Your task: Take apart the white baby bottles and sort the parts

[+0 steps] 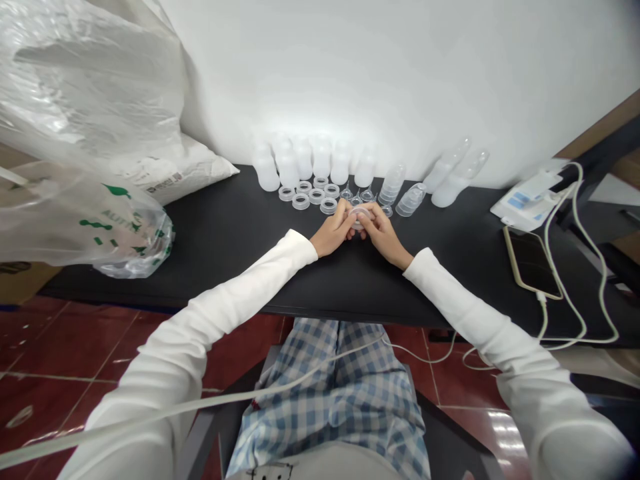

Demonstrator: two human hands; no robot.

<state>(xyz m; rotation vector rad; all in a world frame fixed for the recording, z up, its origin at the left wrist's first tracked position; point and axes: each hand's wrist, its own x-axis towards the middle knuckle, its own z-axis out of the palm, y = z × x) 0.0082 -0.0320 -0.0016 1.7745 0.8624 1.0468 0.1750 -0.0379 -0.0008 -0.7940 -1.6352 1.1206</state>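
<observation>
My left hand (334,231) and my right hand (384,235) meet at the middle of the black table (225,233). Both pinch one small clear ring with a teat (359,215) between their fingertips. Just beyond them lie several translucent rings (315,195) and a few clear teats (357,197). A row of white bottles (305,163) stands along the wall behind. Stacked clear caps (391,185) and two lying bottles (457,172) are to the right.
Large plastic bags (85,127) fill the table's left end. A phone (533,261) on a white cable (575,287) and a white box (530,199) lie at the right. The white wall stands close behind the bottles. My checked trousers and a chair are below the table edge.
</observation>
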